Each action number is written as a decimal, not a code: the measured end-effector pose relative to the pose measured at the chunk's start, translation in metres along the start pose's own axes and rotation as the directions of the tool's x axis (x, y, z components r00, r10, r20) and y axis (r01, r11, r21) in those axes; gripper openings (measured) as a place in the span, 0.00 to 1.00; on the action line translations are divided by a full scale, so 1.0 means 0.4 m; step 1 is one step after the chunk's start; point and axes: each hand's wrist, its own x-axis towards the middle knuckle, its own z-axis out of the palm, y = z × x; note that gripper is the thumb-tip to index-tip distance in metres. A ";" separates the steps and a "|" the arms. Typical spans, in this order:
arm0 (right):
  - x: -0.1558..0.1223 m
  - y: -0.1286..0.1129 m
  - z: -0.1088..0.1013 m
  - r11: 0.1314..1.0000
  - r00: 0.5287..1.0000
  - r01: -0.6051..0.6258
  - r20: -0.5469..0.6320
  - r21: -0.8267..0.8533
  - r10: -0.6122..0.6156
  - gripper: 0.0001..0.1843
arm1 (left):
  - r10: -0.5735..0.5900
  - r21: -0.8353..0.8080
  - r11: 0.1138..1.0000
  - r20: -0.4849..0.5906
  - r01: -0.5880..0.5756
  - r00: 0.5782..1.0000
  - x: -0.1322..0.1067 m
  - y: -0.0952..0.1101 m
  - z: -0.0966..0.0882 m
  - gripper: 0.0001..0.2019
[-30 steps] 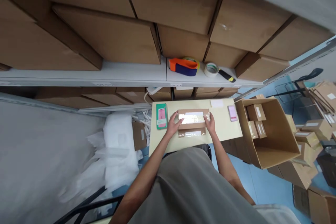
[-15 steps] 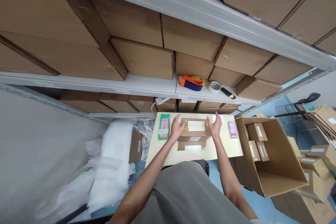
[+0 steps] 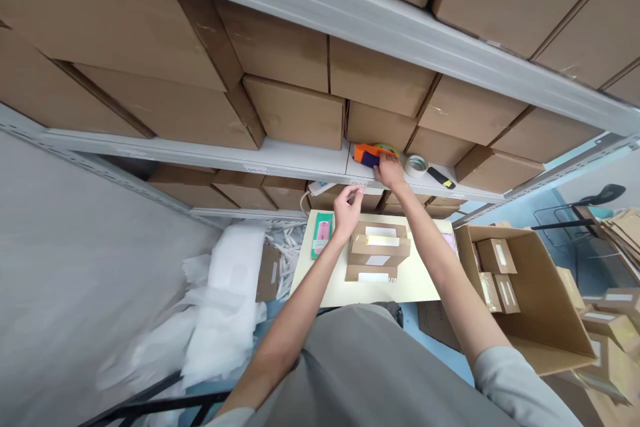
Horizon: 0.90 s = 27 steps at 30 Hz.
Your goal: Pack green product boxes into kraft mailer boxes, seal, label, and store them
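Orange and dark blue mark the hand-held tape dispenser (image 3: 367, 154) that lies on the light grey metal shelf (image 3: 305, 155), just above the cream rectangular table (image 3: 416, 282). The person's right hand (image 3: 390, 170) reaches up over the shelf edge to the dispenser's right end, fingers bent down against it; they are partly hidden, so I cannot tell whether the grip has closed. The left hand (image 3: 349, 210) is raised near the shelf's front edge, above the far side of the table, with its fingers curled and the thumb close to them (whether anything thin sits between them, I cannot tell).

On the table, between the two forearms, rests a brown cardboard box (image 3: 379, 250) with white labels and a yellowish strip across its top. Left of it lies a green flat package with a pink picture (image 3: 321, 235). A pinkish flat object (image 3: 449, 241) shows partly behind the right forearm.

To the right of the dispenser, a white roll of tape (image 3: 416, 166) stands beside a black-and-yellow utility knife (image 3: 441, 177). At the table's right, a large open brown carton (image 3: 543, 300) holds several small labelled boxes (image 3: 495, 257).
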 end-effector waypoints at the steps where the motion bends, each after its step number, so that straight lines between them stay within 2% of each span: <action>1: 0.006 0.007 0.000 1.000 1.000 0.004 0.005 0.007 -0.004 0.32 | -0.019 -0.006 1.000 -0.001 0.019 1.000 -0.020 -0.005 -0.010 0.18; 5: 0.002 0.048 0.017 0.991 0.998 -0.037 -0.041 0.131 0.043 0.31 | -0.058 0.016 0.998 0.028 0.057 0.998 -0.087 -0.007 -0.047 0.17; 8: -0.093 0.061 0.054 0.915 0.981 -0.058 -0.146 0.399 0.126 0.34 | -0.055 0.052 0.997 0.015 0.054 0.998 -0.135 0.002 -0.083 0.16; 10: -0.212 0.043 0.086 0.776 0.960 -0.010 -0.212 0.630 0.185 0.37 | -0.061 0.064 0.996 0.006 0.061 0.998 -0.173 0.010 -0.106 0.16; 12: -0.354 0.006 0.120 0.576 0.944 0.021 -0.207 0.817 0.259 0.39 | -0.067 0.071 0.995 0.042 0.064 0.997 -0.215 0.019 -0.120 0.17; 15: -0.550 -0.063 0.159 0.306 0.948 -0.067 -0.035 0.950 0.315 0.38 | -0.058 0.077 0.996 0.155 0.047 0.986 -0.279 0.032 -0.123 0.17; 18: -0.673 -0.112 0.176 0.124 0.933 -0.158 0.107 0.980 0.344 0.39 | -0.047 0.115 0.993 0.230 0.021 0.972 -0.330 0.041 -0.118 0.16; 21: -0.730 -0.128 0.174 0.042 0.913 -0.182 0.153 0.982 0.377 0.38 | -0.046 0.165 0.986 0.282 -0.001 0.958 -0.364 0.048 -0.123 0.14; 27: -0.769 -0.133 0.148 0.015 0.911 -0.214 0.194 0.977 0.365 0.37 | -0.045 0.216 0.975 0.392 -0.044 0.919 -0.388 0.074 -0.139 0.12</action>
